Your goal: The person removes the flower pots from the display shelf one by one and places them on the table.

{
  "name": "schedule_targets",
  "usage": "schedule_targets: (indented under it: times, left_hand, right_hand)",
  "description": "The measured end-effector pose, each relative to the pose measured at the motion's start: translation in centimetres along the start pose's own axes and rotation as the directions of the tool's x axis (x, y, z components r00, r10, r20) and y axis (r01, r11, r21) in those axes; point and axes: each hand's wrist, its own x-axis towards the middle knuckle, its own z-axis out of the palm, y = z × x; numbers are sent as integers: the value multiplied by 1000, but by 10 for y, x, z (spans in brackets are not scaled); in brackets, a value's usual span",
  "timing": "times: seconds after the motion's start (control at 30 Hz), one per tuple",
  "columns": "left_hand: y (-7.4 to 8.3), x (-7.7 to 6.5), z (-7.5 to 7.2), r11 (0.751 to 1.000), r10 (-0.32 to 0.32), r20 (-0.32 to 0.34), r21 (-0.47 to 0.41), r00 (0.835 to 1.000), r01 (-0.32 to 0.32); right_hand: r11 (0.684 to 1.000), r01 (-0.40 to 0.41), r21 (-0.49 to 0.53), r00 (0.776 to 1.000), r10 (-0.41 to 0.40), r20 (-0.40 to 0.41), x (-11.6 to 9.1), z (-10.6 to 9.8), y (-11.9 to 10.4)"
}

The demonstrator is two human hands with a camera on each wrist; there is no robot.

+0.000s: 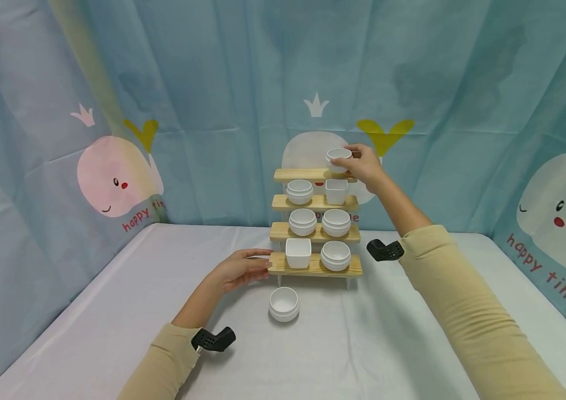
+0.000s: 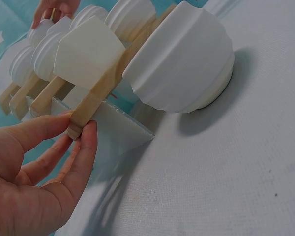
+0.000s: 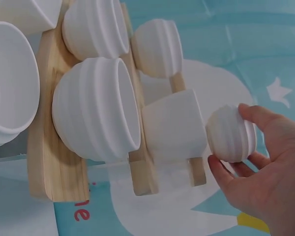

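Note:
At the top step of a four-step wooden display stand (image 1: 315, 232), my right hand (image 1: 363, 165) grips a round white bowl (image 1: 339, 156) between thumb and fingers. The right wrist view shows this bowl (image 3: 231, 133) at the right end of the top step. My left hand (image 2: 44, 182) pinches the left end of the lowest step (image 2: 96, 98) between thumb and fingertips. On the lower steps stand several white bowls, among them a square one (image 1: 298, 253) and a round one (image 1: 335, 255) on the lowest. One more round bowl (image 1: 284, 304) sits on the table in front.
A white cloth covers the table (image 1: 393, 333). Behind the stand hangs a blue curtain (image 1: 233, 111) with printed whales. Black wrist cameras sit on the left sleeve (image 1: 163, 355) and the right sleeve (image 1: 463, 294).

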Motion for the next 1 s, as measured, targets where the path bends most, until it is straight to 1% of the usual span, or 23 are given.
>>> schedule_targets:
  times: [0.43, 0.77, 1.0]
  left_hand:
    - [-1, 0, -2, 1000, -1, -6, -5, 1000, 1]
    - [0, 0, 0, 1000, 1, -5, -3, 1000, -1]
    - [0, 1, 1, 1000, 3, 1, -11, 1000, -3]
  right_hand:
    - [1000, 17, -5, 1000, -17, 23, -3, -1, -8]
    - [999, 46, 4, 999, -46, 29, -8, -11, -10]
    - [999, 48, -10, 998, -48, 28, -14, -17, -13]
